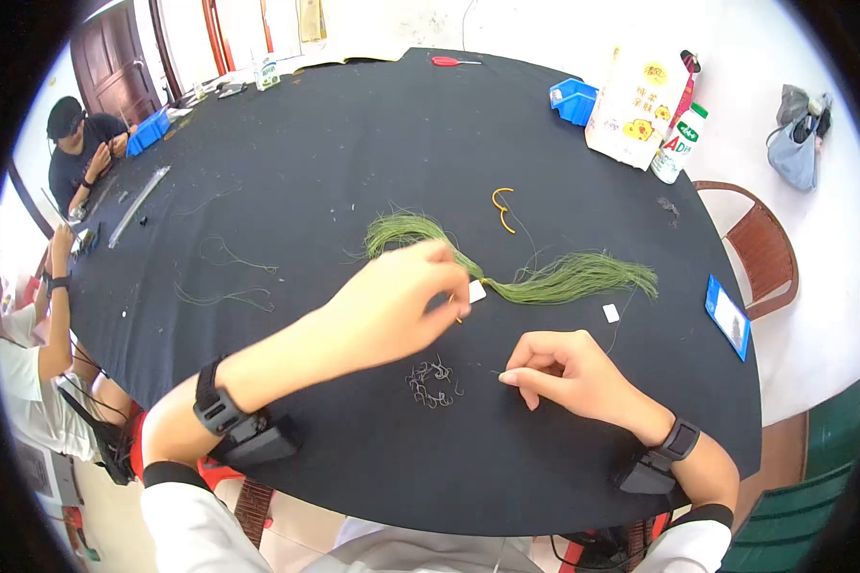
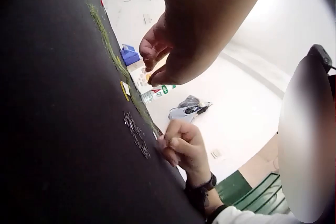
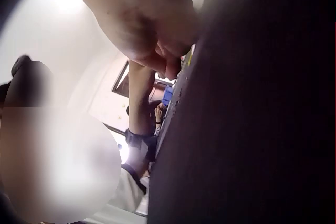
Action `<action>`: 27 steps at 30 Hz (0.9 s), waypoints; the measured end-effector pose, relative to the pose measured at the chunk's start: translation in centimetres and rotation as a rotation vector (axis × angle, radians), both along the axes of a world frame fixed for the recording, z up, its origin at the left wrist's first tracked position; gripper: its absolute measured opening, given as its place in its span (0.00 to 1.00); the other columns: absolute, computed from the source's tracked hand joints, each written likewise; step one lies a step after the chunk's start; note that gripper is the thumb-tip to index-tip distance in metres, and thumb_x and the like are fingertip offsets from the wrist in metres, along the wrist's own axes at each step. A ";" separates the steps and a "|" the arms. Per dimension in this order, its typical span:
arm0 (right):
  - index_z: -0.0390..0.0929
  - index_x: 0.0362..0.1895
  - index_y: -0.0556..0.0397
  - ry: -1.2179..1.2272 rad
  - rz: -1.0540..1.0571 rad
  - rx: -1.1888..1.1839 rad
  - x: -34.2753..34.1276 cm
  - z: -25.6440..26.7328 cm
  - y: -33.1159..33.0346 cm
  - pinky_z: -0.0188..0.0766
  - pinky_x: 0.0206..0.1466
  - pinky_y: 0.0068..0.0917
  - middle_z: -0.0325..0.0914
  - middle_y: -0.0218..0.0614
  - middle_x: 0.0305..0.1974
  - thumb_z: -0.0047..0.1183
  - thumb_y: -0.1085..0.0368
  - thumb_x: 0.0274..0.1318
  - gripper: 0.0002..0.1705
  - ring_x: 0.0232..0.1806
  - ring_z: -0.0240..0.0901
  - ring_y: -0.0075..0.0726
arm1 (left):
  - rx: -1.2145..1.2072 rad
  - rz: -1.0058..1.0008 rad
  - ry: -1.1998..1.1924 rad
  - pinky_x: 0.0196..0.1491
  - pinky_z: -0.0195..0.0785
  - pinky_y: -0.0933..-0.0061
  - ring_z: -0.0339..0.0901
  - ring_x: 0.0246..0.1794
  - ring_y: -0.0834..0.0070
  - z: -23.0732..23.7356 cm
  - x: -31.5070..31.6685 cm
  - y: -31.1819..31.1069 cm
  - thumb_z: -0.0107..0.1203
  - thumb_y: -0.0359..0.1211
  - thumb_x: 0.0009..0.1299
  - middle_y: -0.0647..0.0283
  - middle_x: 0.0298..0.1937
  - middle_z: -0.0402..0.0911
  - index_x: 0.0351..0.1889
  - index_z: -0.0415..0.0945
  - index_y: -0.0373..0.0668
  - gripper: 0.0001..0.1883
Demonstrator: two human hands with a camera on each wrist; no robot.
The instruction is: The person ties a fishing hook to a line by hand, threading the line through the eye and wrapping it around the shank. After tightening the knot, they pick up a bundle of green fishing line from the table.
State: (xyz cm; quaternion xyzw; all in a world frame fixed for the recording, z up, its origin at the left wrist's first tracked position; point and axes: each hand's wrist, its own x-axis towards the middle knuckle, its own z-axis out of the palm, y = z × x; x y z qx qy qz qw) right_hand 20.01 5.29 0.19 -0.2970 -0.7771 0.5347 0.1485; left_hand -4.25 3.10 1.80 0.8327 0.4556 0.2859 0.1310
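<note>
Two hands of mine are over the black cloth (image 1: 354, 458) that covers a round-edged table. My left hand (image 1: 392, 306) hovers above it with fingers bent toward the thumb; they are blurred, so I cannot tell whether they have hold of anything. Below them is a small yellow piece (image 1: 457, 317). My right hand (image 1: 583, 382) is nearly closed, thumb against forefinger, pinching a thin sliver (image 1: 494, 371) too fine to make out.

Between my hands, nearer me, lies a loose pile of dark hooks (image 1: 433, 385). Beyond, the bundle of green strands (image 1: 583, 279) lies across the cloth, gathered at its middle and fanned at both ends. One white square (image 1: 477, 291) touches that middle; another white square (image 1: 611, 313) sits near the right end. A yellow ring (image 1: 504, 210) lies farther out, and loose threads (image 1: 227, 296) curl to the left.

Toward the far right edge stand a blue bin (image 1: 573, 101), a printed packet (image 1: 634, 115) and a green-capped bottle (image 1: 679, 145). A red-handled tool (image 1: 446, 61) lies at the far edge.

Around the table I see a person in a black cap (image 1: 86, 153), someone in white (image 1: 55, 358), a brown chair (image 1: 763, 250), bags (image 1: 797, 148) hanging against the pale wall, and a dark door (image 1: 115, 62).
</note>
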 end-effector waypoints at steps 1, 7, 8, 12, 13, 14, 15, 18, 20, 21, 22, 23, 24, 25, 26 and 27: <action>0.75 0.31 0.58 0.061 -0.012 -0.057 0.2 -0.7 0.3 0.60 0.24 0.17 0.74 0.27 0.19 0.53 0.66 0.60 0.08 0.20 0.68 0.15 | -0.042 -0.030 -0.018 0.30 0.67 0.72 0.72 0.25 0.73 -0.2 -0.1 -0.7 0.59 0.29 0.62 0.60 0.33 0.74 0.33 0.77 0.40 0.04; 0.74 0.32 0.59 0.065 -0.008 -0.098 0.6 -1.2 0.8 0.62 0.28 0.17 0.73 0.26 0.22 0.52 0.69 0.61 0.06 0.24 0.69 0.16 | -0.267 0.071 0.021 0.31 0.68 0.67 0.73 0.26 0.65 -0.9 1.1 -4.4 0.61 0.33 0.63 0.59 0.33 0.70 0.32 0.75 0.41 0.08; 0.74 0.32 0.59 0.073 -0.013 -0.104 0.7 -1.1 0.8 0.62 0.28 0.17 0.73 0.27 0.23 0.52 0.68 0.61 0.06 0.24 0.69 0.16 | -0.272 0.078 0.029 0.31 0.68 0.67 0.73 0.26 0.65 -0.9 1.2 -4.5 0.61 0.33 0.63 0.59 0.33 0.70 0.32 0.75 0.41 0.08; 0.74 0.32 0.58 0.099 -0.019 -0.126 0.8 -1.2 0.6 0.61 0.28 0.17 0.73 0.27 0.23 0.52 0.68 0.61 0.07 0.24 0.69 0.16 | -0.284 0.094 0.022 0.30 0.67 0.67 0.72 0.25 0.67 -0.8 1.9 -5.1 0.61 0.33 0.63 0.60 0.34 0.69 0.33 0.74 0.41 0.08; 0.74 0.32 0.58 0.107 -0.019 -0.131 0.8 -1.2 0.7 0.61 0.28 0.17 0.73 0.27 0.23 0.52 0.68 0.61 0.07 0.24 0.68 0.16 | -0.284 0.093 0.015 0.30 0.67 0.67 0.72 0.25 0.67 -0.9 2.0 -5.2 0.61 0.33 0.63 0.60 0.34 0.69 0.33 0.74 0.41 0.08; 0.74 0.32 0.58 0.100 -0.019 -0.128 0.8 -1.3 0.7 0.61 0.28 0.17 0.73 0.27 0.23 0.52 0.68 0.61 0.07 0.24 0.68 0.16 | -0.286 0.092 0.005 0.30 0.67 0.67 0.72 0.25 0.67 -1.0 2.0 -5.3 0.61 0.32 0.63 0.60 0.34 0.69 0.33 0.74 0.40 0.08; 0.74 0.32 0.58 0.093 -0.018 -0.126 0.8 -1.4 0.7 0.61 0.28 0.17 0.73 0.27 0.23 0.52 0.68 0.61 0.07 0.24 0.68 0.16 | -0.288 0.091 -0.003 0.30 0.67 0.67 0.72 0.25 0.67 -1.1 2.1 -5.3 0.61 0.32 0.63 0.61 0.34 0.69 0.32 0.74 0.40 0.07; 0.74 0.32 0.58 0.059 -0.025 -0.113 0.7 -1.1 0.6 0.62 0.28 0.17 0.73 0.27 0.23 0.52 0.68 0.61 0.07 0.24 0.68 0.16 | -0.256 0.068 -0.011 0.31 0.67 0.68 0.72 0.27 0.68 -1.6 2.1 -5.3 0.60 0.31 0.62 0.61 0.34 0.69 0.33 0.74 0.41 0.07; 0.74 0.33 0.59 0.056 -0.029 -0.114 0.5 -1.0 0.6 0.62 0.28 0.17 0.73 0.27 0.23 0.52 0.68 0.61 0.07 0.24 0.68 0.16 | -0.213 0.034 -0.018 0.31 0.67 0.69 0.72 0.27 0.68 -2.0 2.0 -5.2 0.60 0.30 0.62 0.62 0.34 0.69 0.33 0.75 0.41 0.06; 0.74 0.33 0.59 0.065 -0.030 -0.120 0.5 -1.1 0.6 0.62 0.28 0.17 0.73 0.27 0.24 0.52 0.68 0.61 0.06 0.24 0.68 0.16 | -0.187 0.011 -0.027 0.31 0.67 0.69 0.72 0.28 0.68 -2.2 1.9 -5.1 0.60 0.30 0.62 0.62 0.34 0.69 0.34 0.75 0.41 0.06; 0.74 0.33 0.59 0.074 -0.031 -0.125 0.5 -1.1 0.6 0.62 0.28 0.17 0.73 0.27 0.24 0.52 0.68 0.61 0.06 0.24 0.69 0.16 | -0.160 -0.011 -0.035 0.31 0.67 0.69 0.72 0.28 0.68 -2.4 1.8 -5.0 0.60 0.29 0.62 0.63 0.34 0.69 0.34 0.75 0.42 0.06; 0.74 0.33 0.59 0.081 -0.033 -0.131 0.5 -1.2 0.5 0.62 0.28 0.17 0.73 0.27 0.24 0.52 0.69 0.61 0.06 0.24 0.69 0.16 | -0.139 -0.019 -0.049 0.31 0.67 0.69 0.72 0.28 0.68 -2.6 1.8 -4.9 0.60 0.29 0.62 0.63 0.34 0.69 0.34 0.76 0.42 0.06; 0.74 0.33 0.59 0.088 -0.035 -0.135 0.5 -1.2 0.5 0.63 0.28 0.17 0.73 0.27 0.24 0.52 0.69 0.61 0.06 0.24 0.69 0.16 | -0.117 -0.027 -0.063 0.31 0.67 0.69 0.72 0.28 0.68 -2.7 1.8 -4.9 0.60 0.29 0.61 0.63 0.33 0.69 0.34 0.76 0.42 0.05; 0.74 0.33 0.60 0.096 -0.037 -0.139 0.5 -1.2 0.5 0.63 0.28 0.17 0.73 0.27 0.24 0.52 0.69 0.61 0.06 0.24 0.69 0.16 | -0.093 -0.034 -0.077 0.31 0.67 0.69 0.72 0.28 0.68 -2.7 1.8 -4.8 0.60 0.29 0.61 0.63 0.33 0.70 0.34 0.76 0.42 0.05; 0.74 0.33 0.59 0.094 -0.035 -0.136 0.6 -1.2 0.5 0.63 0.28 0.17 0.73 0.28 0.25 0.52 0.69 0.61 0.06 0.24 0.69 0.16 | -0.095 0.002 -0.069 0.31 0.67 0.69 0.72 0.28 0.68 -2.5 1.9 -4.8 0.60 0.29 0.61 0.63 0.33 0.70 0.34 0.76 0.42 0.05; 0.74 0.33 0.59 0.092 -0.032 -0.134 0.6 -1.1 0.5 0.63 0.28 0.17 0.73 0.28 0.25 0.52 0.69 0.61 0.06 0.24 0.69 0.16 | -0.096 0.038 -0.061 0.31 0.67 0.69 0.72 0.28 0.69 -2.0 1.9 -4.9 0.60 0.29 0.61 0.63 0.32 0.70 0.33 0.76 0.42 0.05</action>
